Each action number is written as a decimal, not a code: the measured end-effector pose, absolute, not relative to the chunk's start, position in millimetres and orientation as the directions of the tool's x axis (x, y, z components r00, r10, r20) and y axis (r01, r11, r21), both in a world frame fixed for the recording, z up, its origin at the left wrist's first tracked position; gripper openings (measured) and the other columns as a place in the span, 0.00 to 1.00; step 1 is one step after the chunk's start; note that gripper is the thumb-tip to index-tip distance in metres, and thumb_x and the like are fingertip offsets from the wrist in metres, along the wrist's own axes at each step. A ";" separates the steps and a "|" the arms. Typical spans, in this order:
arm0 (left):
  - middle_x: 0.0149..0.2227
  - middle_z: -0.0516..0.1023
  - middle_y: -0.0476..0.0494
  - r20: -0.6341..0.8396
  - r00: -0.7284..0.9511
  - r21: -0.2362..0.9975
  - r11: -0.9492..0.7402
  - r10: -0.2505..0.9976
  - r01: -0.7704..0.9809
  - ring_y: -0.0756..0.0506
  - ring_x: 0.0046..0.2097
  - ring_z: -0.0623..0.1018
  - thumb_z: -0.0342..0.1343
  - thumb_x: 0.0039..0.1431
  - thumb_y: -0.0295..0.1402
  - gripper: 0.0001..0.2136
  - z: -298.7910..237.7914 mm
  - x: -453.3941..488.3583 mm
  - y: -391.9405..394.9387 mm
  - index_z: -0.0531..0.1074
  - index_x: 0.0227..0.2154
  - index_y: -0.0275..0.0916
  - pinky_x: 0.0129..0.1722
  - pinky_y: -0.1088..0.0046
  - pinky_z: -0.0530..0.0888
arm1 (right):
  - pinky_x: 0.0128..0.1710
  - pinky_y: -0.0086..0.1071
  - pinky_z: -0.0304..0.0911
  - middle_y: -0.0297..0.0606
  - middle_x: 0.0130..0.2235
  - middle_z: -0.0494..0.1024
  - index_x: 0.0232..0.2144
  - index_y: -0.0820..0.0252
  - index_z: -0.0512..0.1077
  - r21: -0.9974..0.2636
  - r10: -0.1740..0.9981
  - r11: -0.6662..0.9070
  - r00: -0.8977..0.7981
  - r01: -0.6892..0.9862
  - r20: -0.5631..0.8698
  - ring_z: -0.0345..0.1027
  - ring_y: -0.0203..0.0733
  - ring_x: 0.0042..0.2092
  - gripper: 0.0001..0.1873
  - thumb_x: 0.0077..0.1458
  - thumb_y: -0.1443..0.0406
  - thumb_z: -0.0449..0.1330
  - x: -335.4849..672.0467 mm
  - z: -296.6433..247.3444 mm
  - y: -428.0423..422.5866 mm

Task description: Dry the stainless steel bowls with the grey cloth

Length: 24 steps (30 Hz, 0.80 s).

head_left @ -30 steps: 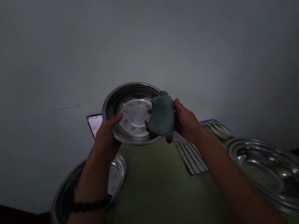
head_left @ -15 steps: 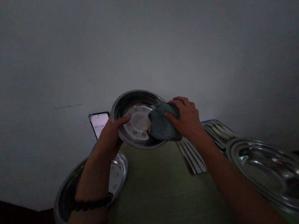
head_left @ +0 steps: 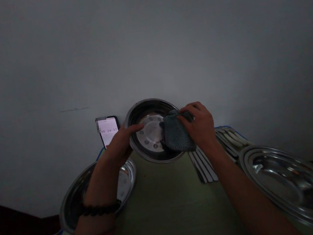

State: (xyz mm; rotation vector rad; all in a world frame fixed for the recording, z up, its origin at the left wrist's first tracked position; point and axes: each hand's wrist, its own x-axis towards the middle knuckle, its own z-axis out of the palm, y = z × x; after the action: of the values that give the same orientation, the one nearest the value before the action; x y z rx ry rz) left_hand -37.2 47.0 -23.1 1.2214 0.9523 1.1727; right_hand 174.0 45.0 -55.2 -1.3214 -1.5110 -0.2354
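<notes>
A shiny metal bowl (head_left: pixel 151 130) is held up above the table, tilted so its inside faces me. My left hand (head_left: pixel 121 144) grips its left rim, thumb inside and fingers behind it. Pinched in my right hand (head_left: pixel 200 122) is a grey-green mesh cloth (head_left: pixel 178 132), which hangs over the bowl's right rim and covers part of the inside. Whether the right fingers also touch the rim is hidden by the cloth.
Another metal bowl (head_left: pixel 128 176) stands on the left, partly behind my left forearm. Several table knives (head_left: pixel 205 165) lie right of centre on the green table (head_left: pixel 170 209). More cutlery (head_left: pixel 231 137) and stacked metal dishes (head_left: pixel 287 184) are at the right. A phone (head_left: pixel 109 130) leans against the wall.
The bowl and both hands sit slightly further right and lower in view. My right fingers have drawn back from lying over the cloth to pinching its upper right edge.
</notes>
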 end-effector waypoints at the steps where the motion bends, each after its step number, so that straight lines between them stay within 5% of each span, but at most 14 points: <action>1: 0.20 0.75 0.48 0.054 0.214 0.991 -0.026 0.975 -0.129 0.43 0.31 0.79 0.63 0.43 0.32 0.12 -24.6 -37.7 46.9 0.76 0.34 0.39 0.27 0.72 0.75 | 0.45 0.41 0.62 0.39 0.37 0.75 0.32 0.56 0.73 -0.469 0.600 0.391 0.167 0.792 0.782 0.68 0.45 0.42 0.03 0.53 0.66 0.60 172.8 -53.8 43.9; 9: 0.31 0.82 0.41 -0.043 0.323 0.989 0.086 0.945 -0.121 0.42 0.36 0.80 0.56 0.54 0.49 0.19 -35.3 -40.4 53.4 0.77 0.39 0.38 0.32 0.71 0.75 | 0.46 0.42 0.62 0.40 0.40 0.76 0.34 0.55 0.74 -0.370 0.726 0.431 -0.073 0.823 0.684 0.68 0.47 0.44 0.05 0.53 0.67 0.60 149.9 -43.4 33.6; 14: 0.33 0.82 0.41 -0.063 0.293 0.987 0.103 0.954 -0.126 0.41 0.35 0.80 0.55 0.53 0.51 0.21 -38.3 -42.7 59.0 0.77 0.39 0.38 0.30 0.70 0.74 | 0.43 0.42 0.64 0.41 0.41 0.76 0.40 0.58 0.71 -0.333 0.827 0.447 -0.242 0.830 0.507 0.69 0.47 0.42 0.14 0.47 0.69 0.63 147.1 -45.3 19.8; 18: 0.33 0.81 0.42 -0.053 0.263 0.986 0.092 0.963 -0.140 0.44 0.33 0.79 0.57 0.52 0.51 0.20 -40.4 -44.4 62.3 0.78 0.38 0.40 0.29 0.72 0.74 | 0.50 0.49 0.62 0.45 0.42 0.78 0.39 0.59 0.75 -0.243 0.855 0.500 -0.429 0.831 0.290 0.70 0.54 0.47 0.12 0.49 0.66 0.64 149.1 -40.4 3.0; 24: 0.35 0.82 0.42 -0.035 0.253 0.977 0.086 0.967 -0.193 0.42 0.37 0.80 0.58 0.51 0.49 0.19 -37.5 -43.0 60.2 0.78 0.36 0.39 0.31 0.71 0.75 | 0.55 0.48 0.60 0.46 0.52 0.75 0.40 0.57 0.77 -0.314 0.841 0.537 -0.468 0.783 0.269 0.65 0.57 0.55 0.18 0.42 0.70 0.65 162.2 -31.4 -9.3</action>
State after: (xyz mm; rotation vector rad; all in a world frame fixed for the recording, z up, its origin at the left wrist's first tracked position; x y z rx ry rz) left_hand -43.0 60.2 -37.5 1.1246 0.9076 1.0717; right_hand 162.2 -9.3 -31.4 -1.3308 -2.3882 0.2057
